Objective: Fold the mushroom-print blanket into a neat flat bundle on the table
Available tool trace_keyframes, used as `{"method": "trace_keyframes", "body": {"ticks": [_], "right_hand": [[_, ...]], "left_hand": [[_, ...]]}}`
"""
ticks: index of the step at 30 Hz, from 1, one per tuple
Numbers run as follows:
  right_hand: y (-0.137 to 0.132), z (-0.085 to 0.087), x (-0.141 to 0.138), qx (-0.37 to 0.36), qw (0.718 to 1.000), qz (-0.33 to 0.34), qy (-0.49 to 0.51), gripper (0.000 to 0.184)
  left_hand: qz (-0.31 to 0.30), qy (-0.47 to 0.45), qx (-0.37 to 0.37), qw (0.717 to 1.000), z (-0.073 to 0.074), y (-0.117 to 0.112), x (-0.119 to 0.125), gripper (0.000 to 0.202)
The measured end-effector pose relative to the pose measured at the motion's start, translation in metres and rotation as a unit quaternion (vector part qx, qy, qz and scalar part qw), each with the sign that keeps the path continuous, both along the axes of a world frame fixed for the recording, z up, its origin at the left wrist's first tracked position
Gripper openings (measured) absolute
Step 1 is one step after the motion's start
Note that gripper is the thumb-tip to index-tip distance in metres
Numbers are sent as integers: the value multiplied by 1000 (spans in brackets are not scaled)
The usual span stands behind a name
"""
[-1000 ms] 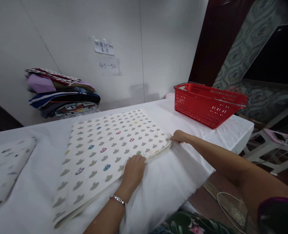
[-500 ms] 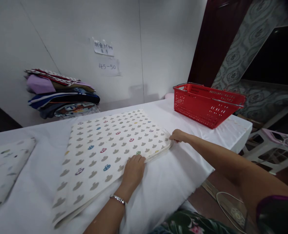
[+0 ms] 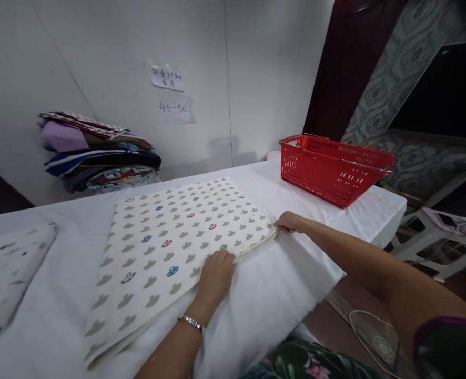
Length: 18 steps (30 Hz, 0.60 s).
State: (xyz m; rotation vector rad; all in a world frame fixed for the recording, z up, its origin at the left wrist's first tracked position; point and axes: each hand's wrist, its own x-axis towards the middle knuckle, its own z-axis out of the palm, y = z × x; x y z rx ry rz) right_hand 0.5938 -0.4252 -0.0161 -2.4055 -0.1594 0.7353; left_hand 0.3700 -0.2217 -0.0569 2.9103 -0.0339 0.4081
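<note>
A white cloth point(image 3: 193, 226) printed with grey and coloured mushroom shapes lies folded in layers, nearly flat. My left hand point(image 3: 217, 271), with a silver bracelet at the wrist, is closed over the cloth's front edge near the middle. Its fingertips rest on top, and the underside of the grip is hidden. At the right front corner, my right hand point(image 3: 291, 221) pinches the stacked layers between thumb and fingers. The white table cover point(image 3: 264, 295) spreads beneath both hands.
A red basket point(image 3: 331, 173) with metal handles stands at the right rear. Stacked folded fabrics point(image 3: 102, 152) sit at the back left by the wall. Another spotted white cloth point(image 3: 12, 273) lies at the left. Beyond the table's right end is a white plastic stool point(image 3: 442, 237).
</note>
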Motion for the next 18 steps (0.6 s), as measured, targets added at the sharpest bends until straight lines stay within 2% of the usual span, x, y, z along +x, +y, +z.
{"method": "trace_keyframes", "body": {"ticks": [11,14,18], "right_hand": [[8,10,-5,-37,999,-3,34,28],[9,11,-6,-26,999,-6,42,27],[4,15,0,16,1000,-12,6,21]], "left_hand": [[1,1,2,1000,2,-1,-1,15],[-4,-12,5,1000,1,1,-1,16],[-24,-34,12,999,1,1,-2,17]]}}
